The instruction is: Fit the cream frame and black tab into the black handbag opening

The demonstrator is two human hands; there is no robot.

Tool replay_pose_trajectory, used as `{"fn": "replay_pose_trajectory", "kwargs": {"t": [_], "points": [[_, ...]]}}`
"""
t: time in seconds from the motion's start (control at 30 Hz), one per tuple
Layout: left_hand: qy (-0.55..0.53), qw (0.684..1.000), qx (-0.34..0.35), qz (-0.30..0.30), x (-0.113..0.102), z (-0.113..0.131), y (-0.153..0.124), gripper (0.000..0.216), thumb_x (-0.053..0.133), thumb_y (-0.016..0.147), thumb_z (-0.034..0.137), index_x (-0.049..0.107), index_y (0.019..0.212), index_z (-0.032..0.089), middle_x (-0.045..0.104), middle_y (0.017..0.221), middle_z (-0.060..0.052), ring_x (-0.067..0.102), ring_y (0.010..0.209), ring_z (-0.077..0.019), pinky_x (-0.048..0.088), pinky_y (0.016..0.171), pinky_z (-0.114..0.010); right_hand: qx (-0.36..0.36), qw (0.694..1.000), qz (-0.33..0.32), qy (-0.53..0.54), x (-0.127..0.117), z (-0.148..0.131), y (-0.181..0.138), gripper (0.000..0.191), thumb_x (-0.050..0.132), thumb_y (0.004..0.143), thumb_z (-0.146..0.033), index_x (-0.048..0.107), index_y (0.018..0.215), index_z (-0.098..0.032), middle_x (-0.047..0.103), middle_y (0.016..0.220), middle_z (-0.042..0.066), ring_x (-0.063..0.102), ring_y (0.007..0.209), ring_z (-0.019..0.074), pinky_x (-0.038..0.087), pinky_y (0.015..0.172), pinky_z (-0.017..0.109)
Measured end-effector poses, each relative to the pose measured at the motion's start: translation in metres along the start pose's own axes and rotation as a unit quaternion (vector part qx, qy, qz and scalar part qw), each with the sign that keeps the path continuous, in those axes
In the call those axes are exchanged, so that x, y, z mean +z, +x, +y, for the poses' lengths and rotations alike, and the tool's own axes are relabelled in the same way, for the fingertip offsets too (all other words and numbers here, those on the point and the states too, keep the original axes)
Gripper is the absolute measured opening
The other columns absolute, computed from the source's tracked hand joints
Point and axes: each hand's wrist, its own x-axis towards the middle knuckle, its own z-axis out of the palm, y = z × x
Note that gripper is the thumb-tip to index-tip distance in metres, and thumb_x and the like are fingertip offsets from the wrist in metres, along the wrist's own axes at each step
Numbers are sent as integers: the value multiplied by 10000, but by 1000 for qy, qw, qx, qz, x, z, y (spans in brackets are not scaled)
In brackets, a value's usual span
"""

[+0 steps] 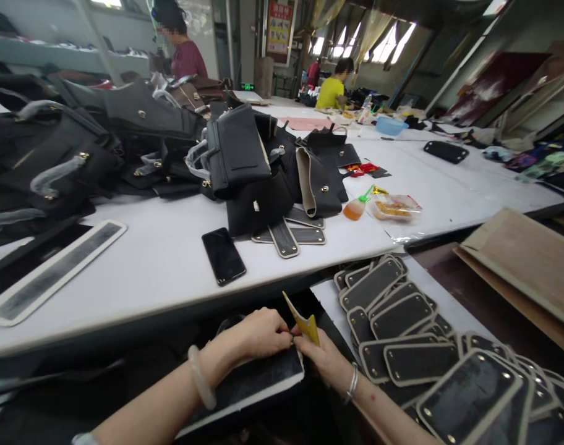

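My left hand [262, 334] is closed, its fingers pinched on the upper edge of a flat black panel with a pale rim [258, 380] that lies in my lap below the table edge. My right hand [320, 357] is closed round a small yellow scraper-like tool [305, 321], whose blade sticks up and to the left right beside my left fingertips. Both hands meet at the panel's top right corner. A pale bangle sits on my left wrist, a thin metal one on my right.
Several studded black panels [402, 315] are stacked at my right. On the white table [161, 259] lie a phone [223, 255], a long strip [54, 272], black handbags [235, 151], a glue bottle [356, 207] and a plastic bag [396, 208]. Other people work at the far end.
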Motion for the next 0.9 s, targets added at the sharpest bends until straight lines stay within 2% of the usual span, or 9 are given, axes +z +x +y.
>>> {"fn": "replay_pose_trajectory", "kwargs": {"t": [0.17,0.27,0.37,0.43,0.47,0.53,0.6,0.73,0.9], "points": [[-95,994,-7,58,-20,-31,-35,277,579,772,430,738,697,216,666,640,5,568,620,-180,415,622,-259,-27,994,-57,-94,-19,-22,2,380,609,781,-553,582,911,-197,534,733,-8,498,711,177,394,674,304],[-182,968,-44,167,-31,-66,-91,477,418,881,537,737,988,199,734,998,-32,627,950,-233,446,874,-295,-62,967,-143,-203,-37,-46,7,533,694,712,-551,577,1109,-215,634,992,48,559,916,249,403,819,338],[-260,923,-98,265,-13,-99,-153,617,307,911,595,639,1217,174,631,1286,-82,532,1213,-257,357,1054,-353,-104,915,-161,-355,-38,-68,16,523,553,801,-616,571,1143,-221,654,1068,86,587,952,276,399,833,364],[-329,890,-127,290,16,-116,-179,667,266,909,637,607,1263,187,592,1340,-94,516,1251,-274,404,1030,-401,-135,853,-116,-491,-23,-78,24,439,414,890,-591,630,926,-211,678,905,93,604,846,274,381,763,376],[-430,849,-114,286,33,-122,-186,655,383,871,666,599,1276,199,583,1352,-92,509,1264,-282,405,1037,-406,-155,816,-95,-549,-12,-82,27,458,364,918,-570,628,819,-210,675,819,92,603,790,271,364,728,377],[-553,774,-65,301,66,-132,-189,689,565,787,672,551,1330,248,553,1389,-76,503,1274,-291,404,1045,-409,-208,748,-84,-624,14,-88,35,498,349,931,-563,610,701,-207,661,722,92,598,720,263,331,681,371],[-592,734,-56,329,88,-139,-184,713,632,757,650,539,1343,255,538,1403,-78,494,1283,-298,402,1051,-407,-264,704,-106,-651,41,-94,43,516,359,933,-573,618,690,-199,669,712,97,605,708,252,314,663,360],[-571,742,-63,345,98,-146,-176,660,616,792,620,576,1314,217,582,1357,-82,459,1314,-296,355,1098,-388,-355,646,-159,-657,87,-105,63,541,365,939,-592,634,709,-182,688,718,96,618,703,232,308,647,343],[-524,766,-47,369,94,-147,-177,540,560,865,559,607,1283,219,578,1365,-51,441,1328,-280,303,1135,-382,-408,609,-210,-646,131,-113,88,580,378,912,-649,649,704,-180,702,721,88,620,692,211,302,618,328]]}}
